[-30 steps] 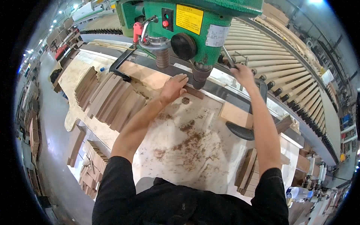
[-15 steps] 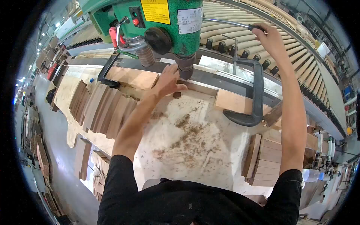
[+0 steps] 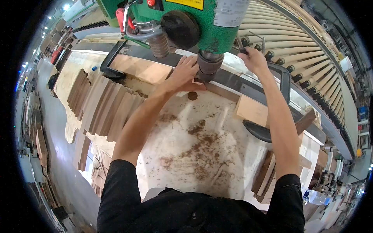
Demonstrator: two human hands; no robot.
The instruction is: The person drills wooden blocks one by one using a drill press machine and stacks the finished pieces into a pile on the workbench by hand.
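Landmark: green drill press [image 3: 202, 19], its chuck [image 3: 209, 66] pointing straight down at the table [image 3: 202, 155].
Workpiece: narrow wood strip [image 3: 221, 91] directly under the chuck, lying flat against the dark fence [image 3: 233, 83] behind it; long axis runs along the fence, left to right of the chuck.
Left hand [image 3: 186, 73]: fingers spread, pressed flat on the strip just left of the chuck, likely to stop it shifting or spinning.
Right hand [image 3: 254, 60]: closed around the feed lever [image 3: 240, 43], right of the chuck.
C-clamps [image 3: 278, 101]: either side of the chuck, apparently pinning the stop blocks [image 3: 252, 110].
Stacked strips [image 3: 105, 103]: well left of the chuck, fanned on edge.
Sawdust [image 3: 198, 136]: in front of the chuck.
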